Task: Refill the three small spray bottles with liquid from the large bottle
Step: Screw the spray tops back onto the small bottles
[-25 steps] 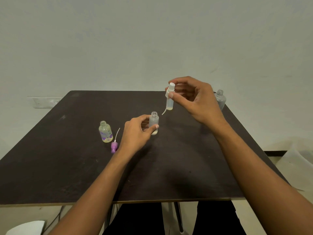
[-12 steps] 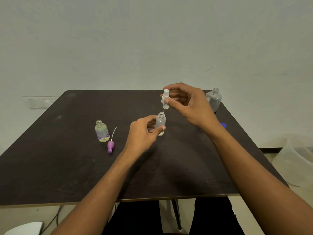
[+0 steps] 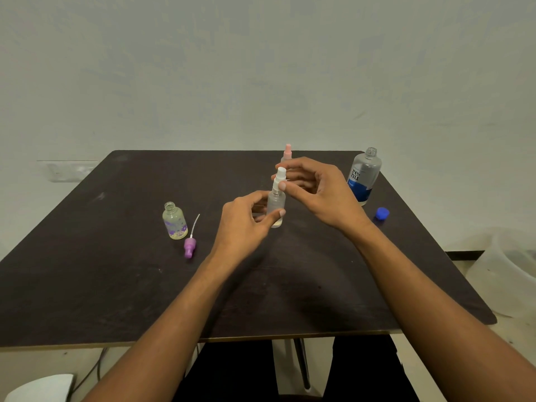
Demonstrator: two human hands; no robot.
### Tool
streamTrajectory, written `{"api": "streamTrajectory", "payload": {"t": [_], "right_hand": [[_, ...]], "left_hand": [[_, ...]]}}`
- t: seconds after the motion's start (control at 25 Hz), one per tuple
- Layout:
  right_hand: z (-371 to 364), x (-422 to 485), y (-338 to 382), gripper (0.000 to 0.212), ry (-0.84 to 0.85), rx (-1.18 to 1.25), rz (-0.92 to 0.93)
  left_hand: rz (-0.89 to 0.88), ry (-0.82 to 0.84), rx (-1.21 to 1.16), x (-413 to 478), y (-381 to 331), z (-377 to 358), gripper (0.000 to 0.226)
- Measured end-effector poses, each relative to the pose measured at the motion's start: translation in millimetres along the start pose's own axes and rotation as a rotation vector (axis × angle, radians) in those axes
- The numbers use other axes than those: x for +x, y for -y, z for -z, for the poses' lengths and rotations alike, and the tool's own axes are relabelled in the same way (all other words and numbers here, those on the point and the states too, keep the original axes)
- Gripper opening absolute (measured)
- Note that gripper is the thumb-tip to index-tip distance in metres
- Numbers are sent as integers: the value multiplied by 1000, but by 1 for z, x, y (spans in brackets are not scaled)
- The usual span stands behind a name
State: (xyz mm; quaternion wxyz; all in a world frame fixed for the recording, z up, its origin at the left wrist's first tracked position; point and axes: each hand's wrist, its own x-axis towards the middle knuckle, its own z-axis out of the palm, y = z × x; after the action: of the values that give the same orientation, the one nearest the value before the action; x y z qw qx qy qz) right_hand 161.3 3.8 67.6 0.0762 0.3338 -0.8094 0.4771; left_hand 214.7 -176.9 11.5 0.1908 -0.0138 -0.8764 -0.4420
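My left hand grips a small frosted spray bottle standing on the dark table. My right hand pinches the white spray head, which sits on that bottle's neck. To the left stands an uncapped small bottle with purple flowers; its purple spray head lies beside it with its tube pointing away. A pink-capped small bottle stands behind my right hand, mostly hidden. The large clear bottle with a blue label stands uncapped at the far right; its blue cap lies in front of it.
A white wall rises behind the table. A pale plastic container sits on the floor to the right of the table. A white object and a cable lie on the floor at the lower left. My legs are under the front edge.
My right hand has lowered the white spray head from above the frosted bottle, slid its tube in, and set it on the neck. My left hand stayed on the bottle.
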Motion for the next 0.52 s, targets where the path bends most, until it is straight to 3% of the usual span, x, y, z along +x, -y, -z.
{"api": "streamTrajectory", "payload": {"t": [0.32,0.52], "right_hand": [[-4,2,-5,39,-5,-33,-13],[-3,3,-4,36,-98,-74,21]], "left_hand": [[-5,-14,12,2,-5,0,47],[-7,-16,27,3,-10,-1,46]]}}
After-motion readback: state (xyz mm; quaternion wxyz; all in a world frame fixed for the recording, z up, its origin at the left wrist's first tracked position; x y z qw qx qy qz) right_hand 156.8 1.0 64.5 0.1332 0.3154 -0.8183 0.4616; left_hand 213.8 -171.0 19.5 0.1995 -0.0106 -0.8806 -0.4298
